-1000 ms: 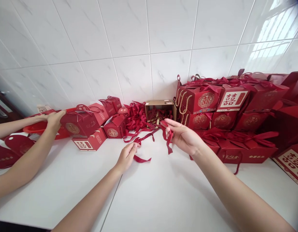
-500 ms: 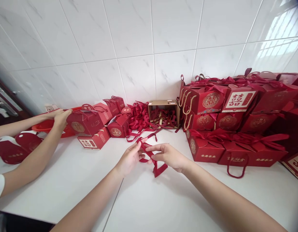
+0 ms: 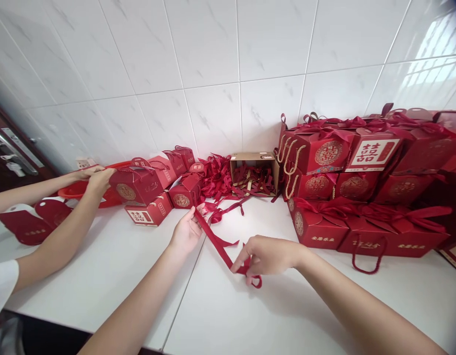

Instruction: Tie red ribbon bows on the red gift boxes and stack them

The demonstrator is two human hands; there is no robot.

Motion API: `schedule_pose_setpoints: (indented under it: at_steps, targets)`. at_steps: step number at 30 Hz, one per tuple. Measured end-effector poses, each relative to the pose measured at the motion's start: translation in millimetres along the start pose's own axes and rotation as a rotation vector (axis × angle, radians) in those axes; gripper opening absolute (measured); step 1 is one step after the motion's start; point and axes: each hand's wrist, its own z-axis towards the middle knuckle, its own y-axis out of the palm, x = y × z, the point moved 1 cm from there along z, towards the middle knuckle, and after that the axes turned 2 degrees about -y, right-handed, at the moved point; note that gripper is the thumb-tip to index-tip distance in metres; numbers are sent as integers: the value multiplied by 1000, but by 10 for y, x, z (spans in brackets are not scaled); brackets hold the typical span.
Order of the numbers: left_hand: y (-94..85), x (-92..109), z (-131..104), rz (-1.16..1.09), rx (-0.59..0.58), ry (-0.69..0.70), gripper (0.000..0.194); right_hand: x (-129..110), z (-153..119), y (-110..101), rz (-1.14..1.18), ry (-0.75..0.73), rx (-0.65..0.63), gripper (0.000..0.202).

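One red ribbon is held by two hands.

Head view: the red ribbon (image 3: 218, 241) is pinched tight between the left hand (image 3: 186, 230) and the right hand (image 3: 266, 255) over the white table (image 3: 228, 315). One cardboard box (image 3: 254, 173) sits behind; bare room lies toward the near edge.

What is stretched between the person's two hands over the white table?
In the head view, a red ribbon runs taut from the left hand to the right hand, above the white table.

Bare countertop (image 3: 250, 315) in front — gift boxes (image 3: 361, 187) block right.
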Motion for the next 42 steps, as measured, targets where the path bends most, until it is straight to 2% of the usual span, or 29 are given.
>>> schedule_pose_setpoints:
  at_steps: [4, 6, 11, 14, 18, 20, 22, 24, 27, 30, 37, 40, 42]
  targets:
    - [-90, 82, 69, 4, 52, 52, 19, -17, -112, -50, -85, 36, -185, 39]
    - [-127, 102, 92, 29, 56, 86, 20, -37, -147, -76, -149, 63, -195, 35]
    - [-131, 45, 85, 196, 8, 162, 24, -34, -178, -157, -271, 42, 83, 19]
    - [-66, -12, 5, 355, -31, 272, 20, -7, -181, -186, -290, 123, 174, 24]
    - [85, -118, -228, 586, -221, 319, 14, -20, -111, -160, -113, 30, 345, 22]
    - [161, -198, -352, 711, -397, 278, 13, -22, -46, -117, 13, -39, 386, 19]
    - [211, -276, -435, 821, -575, 201, 20, -14, 12, -78, 105, -100, 395, 17]
    - [221, -317, -452, 868, -650, 139, 30, 1, 43, -63, 187, -144, 409, 16]
    - [172, -289, -374, 825, -554, 132, 32, 19, 33, -86, 289, -119, 419, 15]
    - [97, -221, -274, 759, -467, 129, 31, 13, -12, -123, 307, -73, 372, 15]
    - [24, -117, -194, 615, -398, 119, 29, -30, -171, -194, 136, 18, 189, 21]
    - [14, -77, -166, 546, -359, 127, 31, -105, -301, -245, 106, -20, 93, 23]
    - [9, -61, -147, 511, -333, 132, 34, -175, -397, -277, 164, -120, 26, 24]
